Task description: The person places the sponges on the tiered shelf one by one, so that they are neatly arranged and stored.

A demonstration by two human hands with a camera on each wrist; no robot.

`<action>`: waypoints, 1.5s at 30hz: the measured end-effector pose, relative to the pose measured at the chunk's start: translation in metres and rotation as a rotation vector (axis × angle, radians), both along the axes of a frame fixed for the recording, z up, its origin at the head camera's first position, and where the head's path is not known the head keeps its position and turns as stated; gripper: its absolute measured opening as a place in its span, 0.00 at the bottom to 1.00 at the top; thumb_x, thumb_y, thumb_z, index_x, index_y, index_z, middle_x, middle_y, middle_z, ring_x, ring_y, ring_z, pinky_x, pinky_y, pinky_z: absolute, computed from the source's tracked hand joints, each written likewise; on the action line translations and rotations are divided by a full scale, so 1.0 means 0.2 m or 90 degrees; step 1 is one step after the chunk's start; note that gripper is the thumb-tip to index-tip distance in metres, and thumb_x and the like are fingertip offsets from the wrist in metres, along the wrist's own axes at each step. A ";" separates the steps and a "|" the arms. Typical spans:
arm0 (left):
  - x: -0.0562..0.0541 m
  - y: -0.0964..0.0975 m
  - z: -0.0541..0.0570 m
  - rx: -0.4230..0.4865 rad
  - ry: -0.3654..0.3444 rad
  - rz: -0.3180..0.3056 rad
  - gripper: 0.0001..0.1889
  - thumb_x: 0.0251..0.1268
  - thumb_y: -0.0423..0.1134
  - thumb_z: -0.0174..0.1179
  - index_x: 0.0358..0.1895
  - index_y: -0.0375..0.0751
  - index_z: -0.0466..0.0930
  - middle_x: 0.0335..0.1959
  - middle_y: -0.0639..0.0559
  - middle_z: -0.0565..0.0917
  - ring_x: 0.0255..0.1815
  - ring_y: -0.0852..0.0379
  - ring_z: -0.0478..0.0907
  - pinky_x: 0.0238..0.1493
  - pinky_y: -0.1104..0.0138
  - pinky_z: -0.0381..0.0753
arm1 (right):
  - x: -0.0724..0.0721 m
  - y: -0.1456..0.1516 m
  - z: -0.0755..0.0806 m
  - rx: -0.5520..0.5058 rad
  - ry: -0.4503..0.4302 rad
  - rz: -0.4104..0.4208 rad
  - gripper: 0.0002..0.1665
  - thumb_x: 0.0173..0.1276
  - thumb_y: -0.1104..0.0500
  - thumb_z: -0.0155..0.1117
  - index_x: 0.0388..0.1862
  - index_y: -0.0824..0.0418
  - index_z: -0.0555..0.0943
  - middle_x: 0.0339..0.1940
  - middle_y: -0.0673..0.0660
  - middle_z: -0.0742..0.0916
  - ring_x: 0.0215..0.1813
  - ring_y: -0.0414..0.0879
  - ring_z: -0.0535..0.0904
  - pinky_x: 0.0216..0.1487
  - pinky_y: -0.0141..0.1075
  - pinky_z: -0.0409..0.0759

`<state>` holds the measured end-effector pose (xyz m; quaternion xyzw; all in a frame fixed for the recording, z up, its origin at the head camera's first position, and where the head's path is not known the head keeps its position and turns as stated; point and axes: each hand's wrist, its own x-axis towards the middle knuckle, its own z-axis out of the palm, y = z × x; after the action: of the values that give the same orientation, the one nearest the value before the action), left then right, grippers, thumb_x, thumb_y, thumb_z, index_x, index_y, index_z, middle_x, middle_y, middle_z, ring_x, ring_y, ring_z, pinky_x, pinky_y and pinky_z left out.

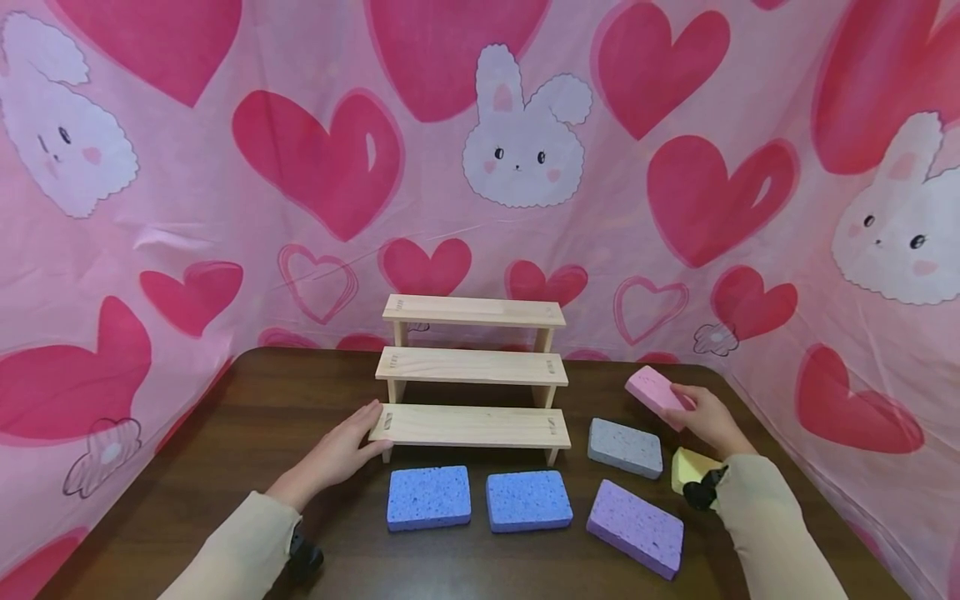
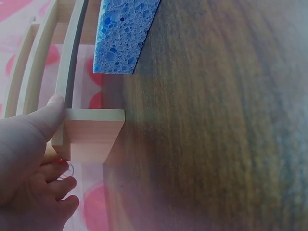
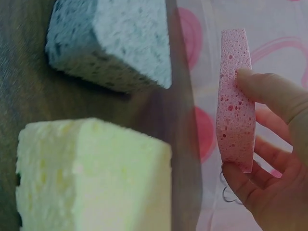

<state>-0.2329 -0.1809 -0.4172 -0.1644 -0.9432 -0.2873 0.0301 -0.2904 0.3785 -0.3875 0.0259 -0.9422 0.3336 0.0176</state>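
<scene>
At the left end of the lowest step of a three-step wooden shelf (image 1: 468,427), my left hand (image 1: 341,446) grips the board. Its thumb (image 2: 54,111) lies on the step's edge in the left wrist view, the other fingers curling past the end. My right hand (image 1: 708,419) holds a pink sponge (image 1: 654,392) at the right, behind a grey sponge (image 1: 625,447). Thumb and fingers pinch the pink sponge (image 3: 234,103) in the right wrist view. A yellow sponge (image 1: 692,468) lies below the right wrist, partly hidden by it.
Two blue sponges, one at left (image 1: 429,498) and one at right (image 1: 528,502), lie in front of the shelf. A purple sponge (image 1: 636,529) lies angled at the front right. Pink heart-patterned cloth (image 1: 525,242) hangs behind the dark wooden table (image 1: 360,558).
</scene>
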 end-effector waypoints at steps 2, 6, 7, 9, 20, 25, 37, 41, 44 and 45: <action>0.00 0.00 0.00 0.000 0.000 0.001 0.36 0.61 0.44 0.61 0.67 0.29 0.57 0.68 0.34 0.58 0.67 0.37 0.54 0.61 0.44 0.58 | 0.00 -0.01 0.01 -0.003 0.015 0.002 0.41 0.61 0.56 0.65 0.65 0.76 0.59 0.61 0.78 0.63 0.56 0.69 0.61 0.55 0.64 0.61; 0.00 0.00 0.00 -0.001 -0.002 0.002 0.36 0.61 0.44 0.60 0.67 0.30 0.57 0.68 0.34 0.58 0.67 0.37 0.54 0.61 0.45 0.57 | 0.01 -0.05 0.05 0.000 0.037 0.005 0.41 0.61 0.54 0.64 0.65 0.75 0.60 0.61 0.77 0.63 0.57 0.69 0.60 0.55 0.64 0.61; 0.00 0.00 0.00 -0.002 -0.002 0.002 0.36 0.61 0.44 0.60 0.68 0.30 0.57 0.68 0.34 0.58 0.67 0.38 0.54 0.61 0.45 0.57 | 0.01 -0.05 0.06 0.004 0.042 0.007 0.41 0.61 0.54 0.65 0.65 0.75 0.60 0.61 0.77 0.63 0.57 0.69 0.60 0.55 0.64 0.61; -0.01 0.00 -0.01 -0.002 -0.002 0.002 0.36 0.61 0.44 0.60 0.68 0.30 0.57 0.68 0.34 0.58 0.67 0.38 0.54 0.61 0.45 0.57 | 0.02 -0.07 0.08 0.011 0.054 0.013 0.42 0.61 0.53 0.65 0.65 0.74 0.60 0.61 0.77 0.63 0.56 0.69 0.60 0.55 0.64 0.62; -0.01 0.00 -0.01 -0.001 -0.007 0.008 0.37 0.61 0.45 0.60 0.68 0.31 0.57 0.68 0.35 0.57 0.68 0.38 0.53 0.61 0.45 0.57 | 0.01 -0.14 0.18 0.052 0.158 0.062 0.39 0.58 0.55 0.67 0.62 0.75 0.65 0.59 0.76 0.67 0.57 0.70 0.62 0.54 0.64 0.62; -0.01 0.00 -0.01 -0.001 -0.009 0.009 0.37 0.61 0.45 0.60 0.68 0.31 0.57 0.68 0.35 0.57 0.68 0.38 0.53 0.61 0.45 0.57 | 0.02 -0.18 0.24 0.062 0.187 0.085 0.39 0.57 0.56 0.68 0.61 0.75 0.66 0.59 0.76 0.67 0.58 0.70 0.61 0.54 0.66 0.60; 0.00 0.00 0.00 0.000 -0.004 0.005 0.36 0.61 0.44 0.60 0.68 0.30 0.57 0.68 0.35 0.58 0.68 0.38 0.53 0.62 0.45 0.57 | -0.01 -0.29 0.35 0.074 0.243 0.123 0.37 0.55 0.58 0.70 0.60 0.74 0.69 0.57 0.73 0.70 0.56 0.68 0.64 0.54 0.64 0.61; 0.00 0.00 -0.01 0.000 -0.005 0.006 0.36 0.61 0.44 0.60 0.68 0.30 0.57 0.68 0.35 0.58 0.68 0.38 0.53 0.62 0.45 0.57 | -0.02 -0.33 0.39 0.077 0.241 0.134 0.37 0.55 0.58 0.69 0.60 0.74 0.69 0.58 0.74 0.70 0.58 0.69 0.63 0.55 0.64 0.60; 0.00 0.00 -0.01 0.001 -0.005 0.008 0.36 0.61 0.44 0.61 0.68 0.31 0.57 0.68 0.35 0.58 0.68 0.38 0.53 0.62 0.45 0.56 | -0.02 -0.36 0.41 0.080 0.222 0.136 0.38 0.56 0.57 0.69 0.62 0.73 0.68 0.59 0.74 0.69 0.58 0.69 0.62 0.55 0.65 0.60; 0.00 0.00 -0.01 0.001 -0.005 0.008 0.36 0.61 0.44 0.61 0.68 0.31 0.57 0.68 0.35 0.58 0.68 0.38 0.53 0.62 0.45 0.56 | -0.02 -0.37 0.42 0.083 0.213 0.136 0.38 0.56 0.57 0.69 0.62 0.72 0.67 0.59 0.74 0.68 0.58 0.69 0.61 0.55 0.66 0.60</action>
<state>-0.2331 -0.1811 -0.4191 -0.1573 -0.9440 -0.2886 0.0280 -0.2940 0.3053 -0.3036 0.1816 -0.9375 0.2631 0.1371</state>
